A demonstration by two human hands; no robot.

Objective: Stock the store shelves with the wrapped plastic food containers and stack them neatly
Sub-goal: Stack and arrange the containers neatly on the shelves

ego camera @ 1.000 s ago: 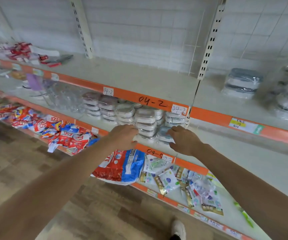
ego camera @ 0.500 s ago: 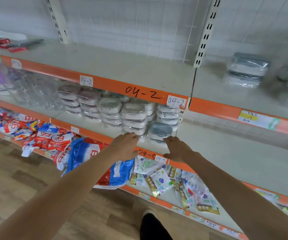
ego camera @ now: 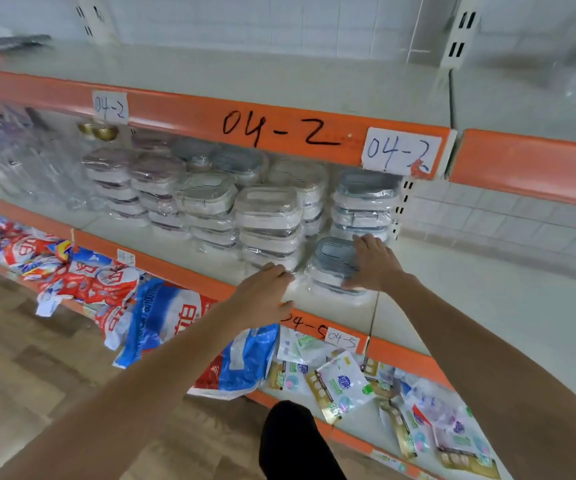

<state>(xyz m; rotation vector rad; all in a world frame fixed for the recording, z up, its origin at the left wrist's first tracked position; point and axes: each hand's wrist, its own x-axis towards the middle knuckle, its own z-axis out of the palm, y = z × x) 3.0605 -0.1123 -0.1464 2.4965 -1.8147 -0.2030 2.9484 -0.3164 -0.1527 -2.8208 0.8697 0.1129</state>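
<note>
Middle shelf (ego camera: 453, 306): blue-lidded container stack (ego camera: 331, 265) under flat right hand (ego camera: 375, 263), relaxed left hand (ego camera: 262, 296) beside.

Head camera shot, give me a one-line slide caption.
Right hand resting on a short stack of wrapped containers, left hand touching the next stack on the shelf.

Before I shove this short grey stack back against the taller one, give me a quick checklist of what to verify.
1. Right hand on the short grey-lidded stack: ok, fingers laid over its right side.
2. Left hand steadying the white-lidded stack: ok, fingertips touch its base.
3. Taller grey stack behind stands straight: ok.
4. Room behind the short stack: cannot tell.
5. Wrap intact: cannot tell, too blurred.
</note>
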